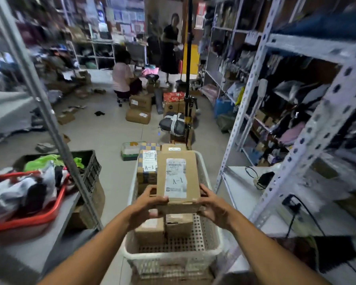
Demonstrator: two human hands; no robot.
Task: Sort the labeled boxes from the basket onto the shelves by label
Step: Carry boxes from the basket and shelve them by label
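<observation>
I hold a brown cardboard box [178, 177] with a white label reading A-1 above the white perforated basket [173, 256]. My left hand [150, 204] grips its near left corner and my right hand [211, 204] grips its near right corner. Another box labelled A-1 [147, 167] lies at the far left of the basket. Two more brown boxes [179, 225] sit in the basket under my hands. White metal shelves [308, 140] stand on the right, with a bare white shelf board [243, 194] at hand height.
At left a grey shelf post [56, 128] rises beside a red tub [29, 219] full of bagged clothes and a black crate [90, 165]. Parcels litter the floor ahead around a black tripod pole [188, 79]. Two people work at the back of the room.
</observation>
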